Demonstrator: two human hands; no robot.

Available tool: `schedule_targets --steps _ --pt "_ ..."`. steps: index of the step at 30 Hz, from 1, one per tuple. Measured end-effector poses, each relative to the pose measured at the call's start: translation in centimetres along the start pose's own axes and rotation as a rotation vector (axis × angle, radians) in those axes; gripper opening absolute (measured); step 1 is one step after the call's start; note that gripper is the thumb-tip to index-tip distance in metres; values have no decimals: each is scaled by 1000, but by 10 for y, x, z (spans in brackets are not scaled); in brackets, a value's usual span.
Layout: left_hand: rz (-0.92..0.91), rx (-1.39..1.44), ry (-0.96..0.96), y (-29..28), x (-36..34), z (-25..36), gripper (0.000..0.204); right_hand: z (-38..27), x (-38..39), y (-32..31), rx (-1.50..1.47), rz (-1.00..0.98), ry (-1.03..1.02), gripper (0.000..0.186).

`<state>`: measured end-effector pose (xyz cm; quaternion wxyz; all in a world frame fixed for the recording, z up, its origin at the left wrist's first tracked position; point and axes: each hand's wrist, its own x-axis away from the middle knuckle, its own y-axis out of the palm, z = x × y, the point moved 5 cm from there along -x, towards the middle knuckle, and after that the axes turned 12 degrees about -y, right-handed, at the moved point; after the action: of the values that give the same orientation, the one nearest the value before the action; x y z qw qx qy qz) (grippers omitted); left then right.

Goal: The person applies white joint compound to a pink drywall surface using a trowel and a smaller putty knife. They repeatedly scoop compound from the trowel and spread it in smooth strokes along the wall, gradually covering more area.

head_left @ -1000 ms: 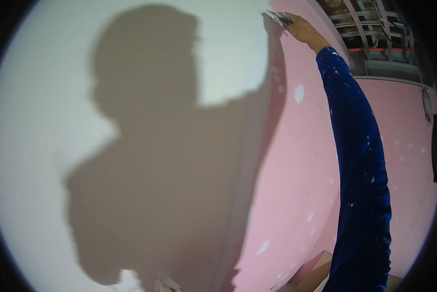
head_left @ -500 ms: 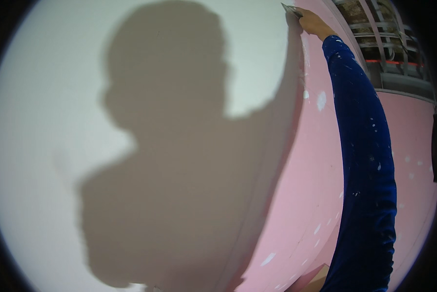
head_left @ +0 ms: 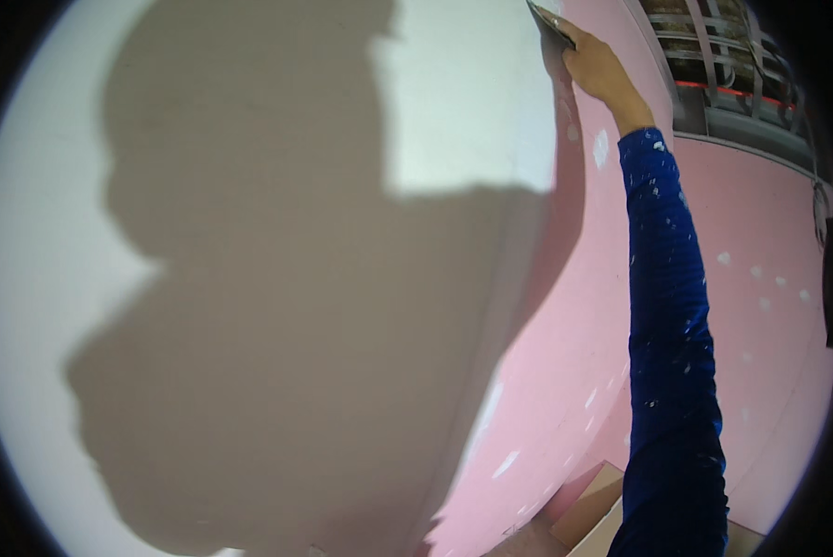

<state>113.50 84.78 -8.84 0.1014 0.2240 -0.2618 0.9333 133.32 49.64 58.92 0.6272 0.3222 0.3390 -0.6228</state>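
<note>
High up and right of centre, my right hand [head_left: 607, 72] is closed round a putty knife [head_left: 553, 26]. Its thin blade is seen nearly edge-on and lies at the border between the white-coated wall [head_left: 472, 102] and the pink wall board [head_left: 565, 306]. Whether the blade presses on the surface is hard to tell. A blue sleeve [head_left: 667, 306] spotted with white covers my right arm. My left hand is out of view.
My large shadow [head_left: 296, 325] darkens much of the white wall. White patches dot the pink board and the pink wall [head_left: 760, 213] at right. Open ceiling framing [head_left: 723, 56] shows at upper right. A cardboard box [head_left: 588, 506] stands low, beside my sleeve.
My right hand sits slightly lower in view, still gripping the putty knife. My shadow has slid left, and more of the cardboard box shows at the bottom.
</note>
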Motion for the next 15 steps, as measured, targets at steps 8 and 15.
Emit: schedule_targets --steps 8,15 --pt "-345 1009 224 34 -55 -65 32 -90 98 -21 -113 172 -90 57" --pt "93 85 165 11 -36 -46 62 -10 24 -37 -109 297 -95 49"
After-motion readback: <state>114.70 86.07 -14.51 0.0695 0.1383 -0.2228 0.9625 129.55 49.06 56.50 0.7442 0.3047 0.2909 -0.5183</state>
